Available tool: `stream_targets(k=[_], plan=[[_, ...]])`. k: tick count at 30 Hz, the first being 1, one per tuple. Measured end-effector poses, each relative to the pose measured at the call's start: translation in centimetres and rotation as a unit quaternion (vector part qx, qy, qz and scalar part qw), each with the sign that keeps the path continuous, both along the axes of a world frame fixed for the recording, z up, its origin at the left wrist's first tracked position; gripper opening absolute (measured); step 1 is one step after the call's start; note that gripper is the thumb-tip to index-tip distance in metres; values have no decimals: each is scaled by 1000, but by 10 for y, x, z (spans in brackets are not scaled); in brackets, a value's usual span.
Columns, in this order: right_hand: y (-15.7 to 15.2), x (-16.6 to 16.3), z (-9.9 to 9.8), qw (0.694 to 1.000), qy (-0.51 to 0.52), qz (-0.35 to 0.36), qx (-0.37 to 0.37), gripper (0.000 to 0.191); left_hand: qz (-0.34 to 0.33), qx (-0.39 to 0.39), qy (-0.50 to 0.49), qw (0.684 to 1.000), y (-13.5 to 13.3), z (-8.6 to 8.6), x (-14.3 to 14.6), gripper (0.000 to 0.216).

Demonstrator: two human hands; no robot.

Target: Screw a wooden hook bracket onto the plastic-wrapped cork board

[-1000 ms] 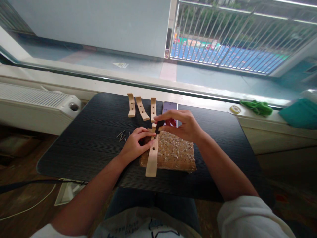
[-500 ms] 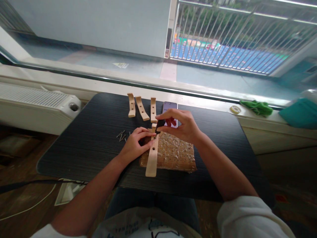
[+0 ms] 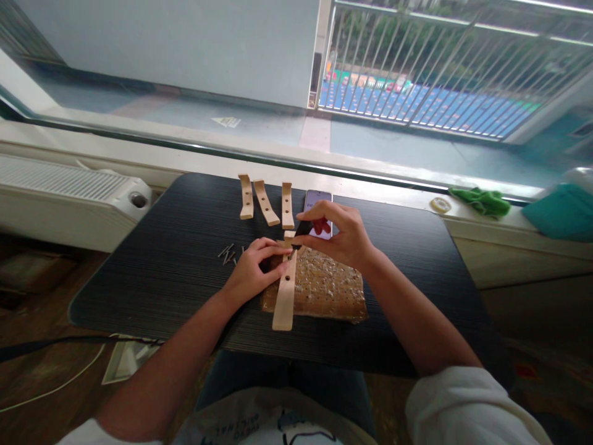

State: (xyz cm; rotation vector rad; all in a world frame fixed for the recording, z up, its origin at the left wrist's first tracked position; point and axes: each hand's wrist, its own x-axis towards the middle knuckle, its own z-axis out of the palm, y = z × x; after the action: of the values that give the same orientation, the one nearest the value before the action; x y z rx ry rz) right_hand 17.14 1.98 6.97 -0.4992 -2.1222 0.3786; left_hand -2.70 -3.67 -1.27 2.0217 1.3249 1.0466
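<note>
A pale wooden hook (image 3: 284, 303) with drilled holes lies across the left side of a tape-wrapped brown block (image 3: 328, 287). My left hand (image 3: 252, 269) is closed on the hook's upper part, fingers and thumb pressed near the upper hole. My right hand (image 3: 345, 238) pinches the dark handle of a screwdriver (image 3: 302, 232) between thumb and fingers. Its tip slants down to the upper hole beside my left fingertips; whether a screw sits there is hidden.
Three similar wooden hooks (image 3: 265, 203) lie at the table's back. Several screws (image 3: 227, 252) are left of the block. Behind my right hand lies a phone (image 3: 319, 199). A tape roll (image 3: 440, 204) and green cloth (image 3: 480, 201) rest on the sill; a radiator (image 3: 74, 198) stands left.
My right hand has shifted very slightly and its fingers have changed their grip on the screwdriver handle. My left hand, the wooden hook and the block stay in place.
</note>
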Motion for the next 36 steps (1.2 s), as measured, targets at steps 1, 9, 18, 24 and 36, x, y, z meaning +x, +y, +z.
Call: stream_targets(k=[1, 9, 18, 24, 36], plan=[[0, 0, 0, 1000, -2, -5, 0, 23, 0, -1, 0, 1000, 0, 0, 0, 23], [0, -4, -3, 999, 5, -34, 9, 22, 3, 1, -3, 1000, 1, -1, 0, 23], [-1, -7, -8, 997, 30, -64, 28, 22, -6, 2, -5, 1000, 0, 1, 0, 23], [-2, -7, -9, 995, 22, -89, 29, 24, -5, 4, -7, 1000, 0, 1, 1, 22], [-5, -9, -11, 988, 30, -129, 79, 26, -5, 11, -9, 1000, 0, -1, 0, 22]])
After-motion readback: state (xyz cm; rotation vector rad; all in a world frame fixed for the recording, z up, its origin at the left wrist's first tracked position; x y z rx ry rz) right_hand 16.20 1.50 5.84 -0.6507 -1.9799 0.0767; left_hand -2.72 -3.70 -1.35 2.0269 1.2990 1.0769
